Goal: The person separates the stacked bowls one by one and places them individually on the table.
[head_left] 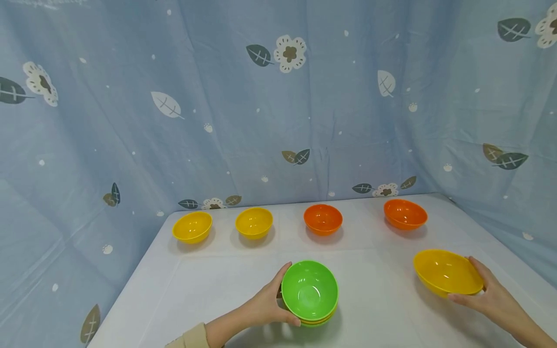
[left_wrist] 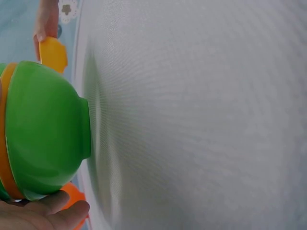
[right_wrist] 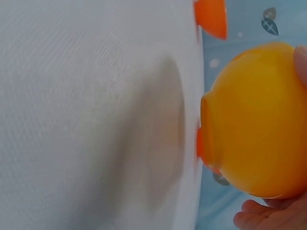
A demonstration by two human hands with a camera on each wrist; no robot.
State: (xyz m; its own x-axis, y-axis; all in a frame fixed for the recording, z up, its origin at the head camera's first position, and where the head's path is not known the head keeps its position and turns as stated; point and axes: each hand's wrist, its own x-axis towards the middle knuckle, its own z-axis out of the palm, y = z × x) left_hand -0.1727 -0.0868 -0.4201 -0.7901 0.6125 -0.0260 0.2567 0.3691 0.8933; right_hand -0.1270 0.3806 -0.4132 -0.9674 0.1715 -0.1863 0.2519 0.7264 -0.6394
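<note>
Yellow bowl (head_left: pixel 447 273), one; green-topped stack (head_left: pixel 310 292), one — two hands (head_left: pixel 267 304) (head_left: pixel 491 294) gripping.

Right of the green-topped stack (head_left: pixel 310 292), a hand could cross bare counter (head_left: pixel 375 290) as far as the held yellow bowl (head_left: pixel 447 272) and the right hand (head_left: pixel 493 295). Left of the stack, the left hand (head_left: pixel 271 304) blocks the close side. Behind it, the outer yellow bowl (head_left: pixel 193 228), inner yellow bowl (head_left: pixel 254 224), inner orange bowl (head_left: pixel 323 220) and outer orange bowl (head_left: pixel 405 215) obstruct, with gaps between; the curtain (head_left: pixel 243 121) bars passage behind them.
</note>
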